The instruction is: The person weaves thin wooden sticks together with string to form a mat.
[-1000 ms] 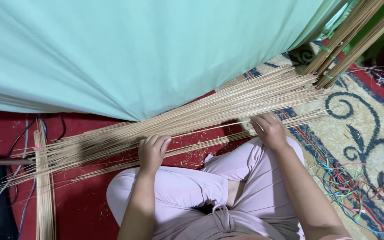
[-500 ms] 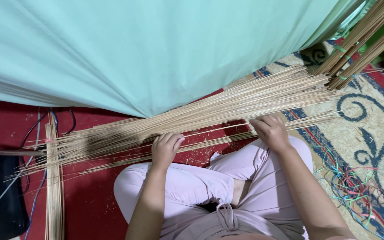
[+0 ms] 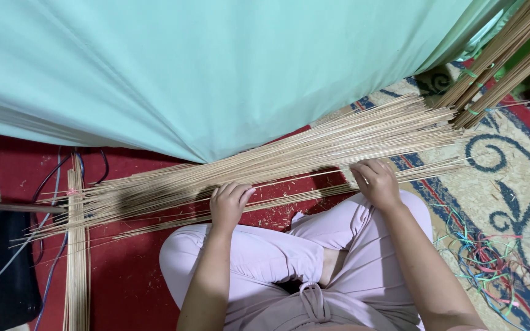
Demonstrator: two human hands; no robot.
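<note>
You sit cross-legged on the red carpet (image 3: 130, 288) with a long loose sheaf of thin bamboo sticks (image 3: 289, 156) lying across the floor in front of your knees, running from about 8 o'clock up to 2 o'clock under the edge of a pale green cloth (image 3: 216, 67). Your left hand (image 3: 229, 205) rests on the near edge of the sheaf, fingers curled down over the sticks, more pressing than gripping; whether any stick is pinched under them, you cannot tell. Your right hand (image 3: 376, 182), toward 3 o'clock, does the same, fingers bent over a few sticks that lie slightly apart from the main spread. It looks like you are sorting or evening out the sticks, with both hands working the near edge. A tied bundle of sticks (image 3: 76, 257) lies crosswise at 9 o'clock, more tied bundles (image 3: 504, 58) lean in at 1 o'clock, and a tangle of coloured strings (image 3: 498, 257) sits at 4 o'clock on the patterned rug (image 3: 516, 178).
</note>
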